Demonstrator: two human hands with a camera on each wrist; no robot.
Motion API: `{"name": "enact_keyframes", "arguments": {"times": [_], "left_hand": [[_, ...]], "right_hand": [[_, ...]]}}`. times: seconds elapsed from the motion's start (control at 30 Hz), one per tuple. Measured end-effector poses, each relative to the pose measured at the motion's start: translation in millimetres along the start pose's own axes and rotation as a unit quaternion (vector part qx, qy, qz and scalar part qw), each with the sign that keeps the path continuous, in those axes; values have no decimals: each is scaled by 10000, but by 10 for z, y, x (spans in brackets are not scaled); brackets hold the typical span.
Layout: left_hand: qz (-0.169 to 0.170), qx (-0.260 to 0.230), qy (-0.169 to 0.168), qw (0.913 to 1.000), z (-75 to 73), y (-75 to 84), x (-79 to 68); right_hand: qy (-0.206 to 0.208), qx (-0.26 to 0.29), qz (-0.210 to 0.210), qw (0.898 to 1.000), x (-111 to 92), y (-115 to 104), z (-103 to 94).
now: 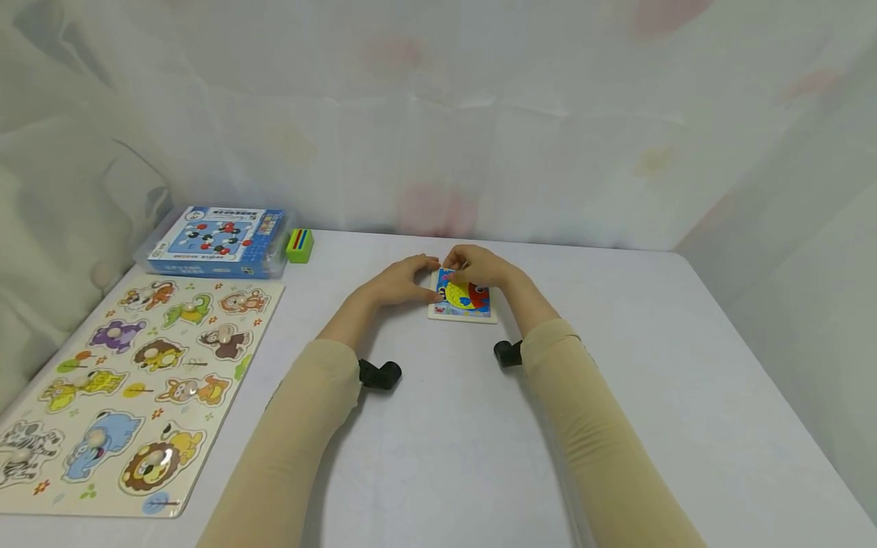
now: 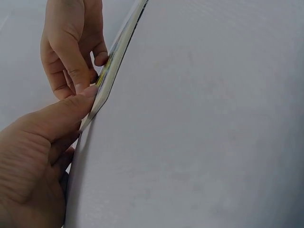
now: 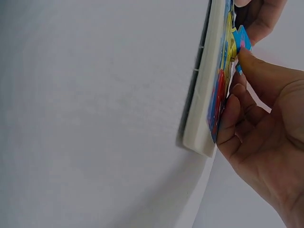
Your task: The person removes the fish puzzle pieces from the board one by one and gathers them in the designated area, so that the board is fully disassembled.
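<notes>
A small square jigsaw puzzle board (image 1: 466, 318) with a pale frame and a yellow, red and blue picture lies flat on the table. My left hand (image 1: 399, 281) holds its left side, the thumb on the near part of the edge and the index finger near the far corner. In the left wrist view, the thumb (image 2: 71, 107) presses on the frame. My right hand (image 1: 479, 266) is over the far part of the board. In the right wrist view, it pinches a blue puzzle piece (image 3: 244, 39) with a pink mark, tilted up from the picture.
At the left lies a large animal peg puzzle (image 1: 195, 365). Behind it sits a blue-and-white box (image 1: 215, 242) with a molecule picture, beside a small green block (image 1: 300, 246) with coloured strips. White cloth (image 1: 548, 152) hangs behind the table.
</notes>
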State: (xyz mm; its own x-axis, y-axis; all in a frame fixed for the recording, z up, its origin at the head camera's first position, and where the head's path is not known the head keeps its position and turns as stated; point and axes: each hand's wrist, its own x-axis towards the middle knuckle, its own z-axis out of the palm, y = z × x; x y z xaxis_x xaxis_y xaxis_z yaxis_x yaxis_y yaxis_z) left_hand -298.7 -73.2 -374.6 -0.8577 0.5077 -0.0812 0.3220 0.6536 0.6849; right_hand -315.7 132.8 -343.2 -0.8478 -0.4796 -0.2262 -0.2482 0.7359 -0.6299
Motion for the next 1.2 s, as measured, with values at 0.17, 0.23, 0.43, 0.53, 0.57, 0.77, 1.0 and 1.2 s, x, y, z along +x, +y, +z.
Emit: {"name": "enact_keyframes", "arguments": {"times": [0.17,0.23,0.43,0.53,0.57,0.77,1.0,1.2], "left_hand": [[49,89,8,9999,-1,-15,10],[78,118,17,9999,-3,-17,13],[68,81,32,9999,-1,-19,17],[66,68,17,10000,4,-21,23],[61,66,14,10000,5,-22,26],[76,64,20,9999,12,-35,39],[62,42,-3,10000,14,-30,25],[55,142,-9,9999,13,-27,28]], "right_hand": [[14,102,-32,9999,5,-5,-4],[25,171,-50,9998,11,-2,-7],[55,527,1,9986,14,4,-14],[59,624,72,9980,-3,-1,-21],[55,662,100,9977,-9,-1,-25],[74,1070,344,9936,-27,-11,-49],[295,1568,608,9853,-16,20,-82],[725,1783,941,9768,-42,130,-217]]}}
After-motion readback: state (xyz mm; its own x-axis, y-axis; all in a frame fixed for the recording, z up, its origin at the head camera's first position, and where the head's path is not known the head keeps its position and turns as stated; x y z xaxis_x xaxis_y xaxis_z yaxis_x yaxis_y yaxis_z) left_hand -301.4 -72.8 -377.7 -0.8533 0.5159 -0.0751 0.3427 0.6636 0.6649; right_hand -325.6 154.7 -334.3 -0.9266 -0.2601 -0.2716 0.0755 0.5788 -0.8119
